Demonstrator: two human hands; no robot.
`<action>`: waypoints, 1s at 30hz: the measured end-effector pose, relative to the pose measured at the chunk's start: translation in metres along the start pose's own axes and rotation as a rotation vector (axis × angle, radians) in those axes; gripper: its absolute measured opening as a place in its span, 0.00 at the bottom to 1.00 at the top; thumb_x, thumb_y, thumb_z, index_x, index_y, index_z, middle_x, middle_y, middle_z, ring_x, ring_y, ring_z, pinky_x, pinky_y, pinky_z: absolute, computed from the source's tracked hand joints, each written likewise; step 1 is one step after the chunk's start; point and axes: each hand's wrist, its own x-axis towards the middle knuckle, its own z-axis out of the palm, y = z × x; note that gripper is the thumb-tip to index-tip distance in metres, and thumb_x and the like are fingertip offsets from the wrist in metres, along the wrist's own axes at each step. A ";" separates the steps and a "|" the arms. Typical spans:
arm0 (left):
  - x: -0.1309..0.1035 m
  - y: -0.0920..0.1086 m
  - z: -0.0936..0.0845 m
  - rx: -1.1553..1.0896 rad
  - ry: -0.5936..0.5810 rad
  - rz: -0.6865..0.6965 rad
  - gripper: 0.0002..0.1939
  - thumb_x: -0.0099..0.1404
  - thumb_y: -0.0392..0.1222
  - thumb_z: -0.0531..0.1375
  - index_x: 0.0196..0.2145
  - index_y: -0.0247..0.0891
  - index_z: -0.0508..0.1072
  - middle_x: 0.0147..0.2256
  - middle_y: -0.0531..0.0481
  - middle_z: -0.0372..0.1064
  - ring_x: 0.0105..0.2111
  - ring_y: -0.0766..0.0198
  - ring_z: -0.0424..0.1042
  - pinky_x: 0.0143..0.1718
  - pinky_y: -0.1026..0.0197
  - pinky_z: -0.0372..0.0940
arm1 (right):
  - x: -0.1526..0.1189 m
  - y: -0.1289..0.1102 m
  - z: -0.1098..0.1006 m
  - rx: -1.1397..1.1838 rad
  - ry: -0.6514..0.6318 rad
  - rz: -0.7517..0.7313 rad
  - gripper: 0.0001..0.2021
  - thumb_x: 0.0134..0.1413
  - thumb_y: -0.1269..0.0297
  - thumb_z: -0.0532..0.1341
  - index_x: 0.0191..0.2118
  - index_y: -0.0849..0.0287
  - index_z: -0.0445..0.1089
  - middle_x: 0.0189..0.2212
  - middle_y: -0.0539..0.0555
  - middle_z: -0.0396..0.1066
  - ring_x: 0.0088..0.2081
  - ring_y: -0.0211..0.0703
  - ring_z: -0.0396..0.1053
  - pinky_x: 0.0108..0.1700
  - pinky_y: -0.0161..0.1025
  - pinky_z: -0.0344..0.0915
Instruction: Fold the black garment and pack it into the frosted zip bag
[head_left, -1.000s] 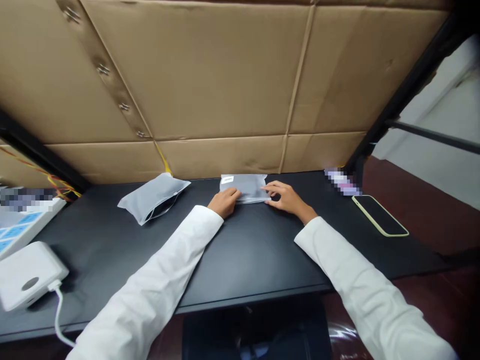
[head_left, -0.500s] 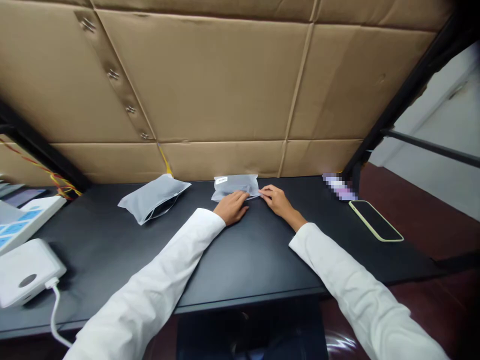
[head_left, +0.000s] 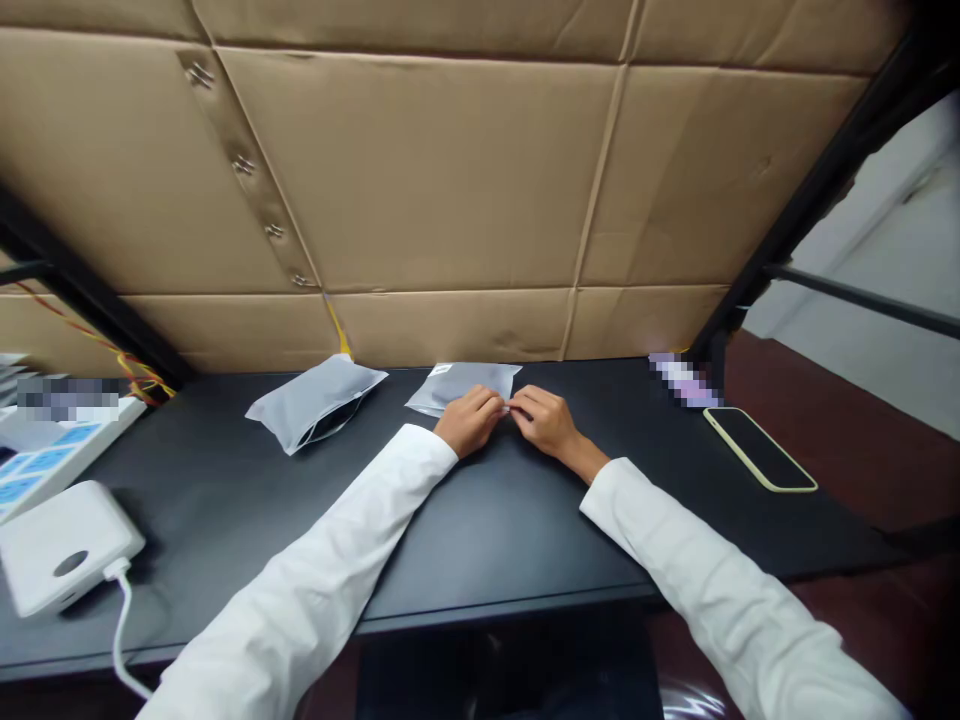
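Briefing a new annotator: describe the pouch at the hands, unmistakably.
On the black table, look to the far edge, below the cardboard wall. Near the middle, the left hand and right hand meet at the near edge of a grey pouch. Its small white label sets it apart from the other pouch, further left, untouched and gaping open.

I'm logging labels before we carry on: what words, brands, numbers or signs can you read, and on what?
No text can be read.
White sticker on the middle bag: too small and blurred.
Blue labels on the long white box at far left: too blurred.
Purplish item at right: pixelated, unreadable.
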 end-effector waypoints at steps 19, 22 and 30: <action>-0.001 -0.015 -0.005 0.044 -0.210 0.122 0.14 0.72 0.35 0.44 0.41 0.35 0.69 0.41 0.40 0.70 0.40 0.57 0.70 0.39 0.56 0.69 | -0.001 -0.007 0.000 0.211 -0.012 0.099 0.09 0.63 0.67 0.56 0.38 0.53 0.74 0.35 0.54 0.75 0.38 0.43 0.73 0.42 0.40 0.72; 0.001 -0.012 -0.005 0.122 -0.190 0.140 0.13 0.71 0.33 0.45 0.42 0.34 0.69 0.39 0.40 0.71 0.38 0.57 0.71 0.37 0.55 0.68 | 0.001 -0.011 -0.001 0.169 0.016 0.149 0.09 0.64 0.66 0.56 0.37 0.53 0.74 0.34 0.54 0.74 0.37 0.43 0.73 0.41 0.39 0.72; 0.007 -0.011 -0.012 0.183 -0.129 0.060 0.14 0.70 0.34 0.48 0.46 0.37 0.71 0.46 0.40 0.72 0.45 0.54 0.70 0.46 0.48 0.64 | 0.010 -0.011 -0.011 0.167 0.124 0.197 0.08 0.63 0.65 0.57 0.34 0.54 0.73 0.31 0.54 0.72 0.35 0.43 0.71 0.40 0.40 0.70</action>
